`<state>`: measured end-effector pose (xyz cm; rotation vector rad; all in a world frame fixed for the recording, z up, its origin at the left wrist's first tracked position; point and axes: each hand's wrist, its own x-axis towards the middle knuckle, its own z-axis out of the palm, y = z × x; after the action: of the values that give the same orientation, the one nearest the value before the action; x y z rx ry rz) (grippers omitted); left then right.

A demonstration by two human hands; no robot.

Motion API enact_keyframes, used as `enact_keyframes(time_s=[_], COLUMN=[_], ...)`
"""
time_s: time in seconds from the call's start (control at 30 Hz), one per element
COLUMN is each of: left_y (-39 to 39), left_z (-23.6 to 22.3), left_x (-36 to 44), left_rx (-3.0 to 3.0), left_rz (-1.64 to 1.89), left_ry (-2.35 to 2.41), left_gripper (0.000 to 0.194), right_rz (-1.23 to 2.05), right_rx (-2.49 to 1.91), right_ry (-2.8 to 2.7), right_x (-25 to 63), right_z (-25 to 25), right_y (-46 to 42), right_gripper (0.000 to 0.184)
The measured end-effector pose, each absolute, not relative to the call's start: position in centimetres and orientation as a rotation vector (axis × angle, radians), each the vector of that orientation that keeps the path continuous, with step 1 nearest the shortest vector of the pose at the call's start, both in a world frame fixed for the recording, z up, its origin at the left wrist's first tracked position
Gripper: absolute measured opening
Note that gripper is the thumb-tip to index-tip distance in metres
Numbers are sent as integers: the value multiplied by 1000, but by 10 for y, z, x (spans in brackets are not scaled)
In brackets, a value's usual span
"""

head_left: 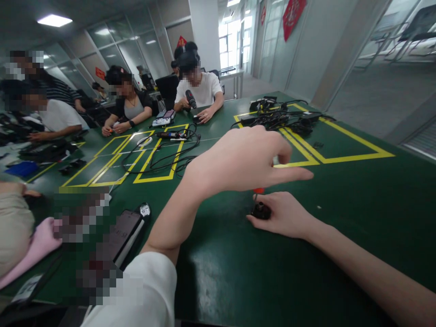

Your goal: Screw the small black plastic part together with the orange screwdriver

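My left hand [238,159] reaches across, back of the hand towards me, above a small screwdriver. Its index finger is curled and its thumb points out to the right. Below the palm shows the red end of the screwdriver's handle [259,190], its thin shaft going down; the upper part is hidden by the hand. Just under it, my right hand [284,213] pinches a small dark part [260,210] against the green table [231,272]. The shaft's tip meets this part. What exact kind of part it is, I cannot make out.
A phone [119,236] lies left of my left forearm. Tangled black cables and adapters [282,116] sit at the back right. A cabled black tool [172,135] rests inside yellow tape outlines. Several people sit around the table; one [197,91] opposite holds a power screwdriver [190,99].
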<state>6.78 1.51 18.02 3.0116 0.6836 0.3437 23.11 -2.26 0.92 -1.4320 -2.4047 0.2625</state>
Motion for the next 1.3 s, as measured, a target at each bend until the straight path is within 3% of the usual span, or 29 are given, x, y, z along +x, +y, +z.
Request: enact_keyframes(time_s=[0.07, 0.2, 0.37, 0.8, 0.93, 1.07, 1.3], left_y=[18, 24, 29, 39, 41, 45, 45], left_z=[176, 174, 185, 172, 169, 169, 171], left_x=[72, 75, 67, 71, 68, 64, 59], left_rx=[2979, 2884, 2782, 2891, 2934, 2921, 2873], left_rz=[355, 333, 189, 430, 409, 395, 398], left_ry=[823, 504, 20, 751, 728, 449, 395], left_gripper=[57, 32, 55, 25, 20, 41, 49], right_rz=[260, 243, 235, 265, 213, 194, 362], right_rx=[-1469, -1486, -1432, -1357, -1435, -1512, -1413], right_ry=[-2428, -2430, -2408, -2302, -2273, -2216, -2312], right_x=[229, 228, 228, 242, 236, 228, 234], right_z=[11, 12, 13, 6, 3, 1, 9], right_y=[-23, -23, -23, -14, -16, -17, -6], right_gripper=[32, 34, 33, 14, 15, 12, 14])
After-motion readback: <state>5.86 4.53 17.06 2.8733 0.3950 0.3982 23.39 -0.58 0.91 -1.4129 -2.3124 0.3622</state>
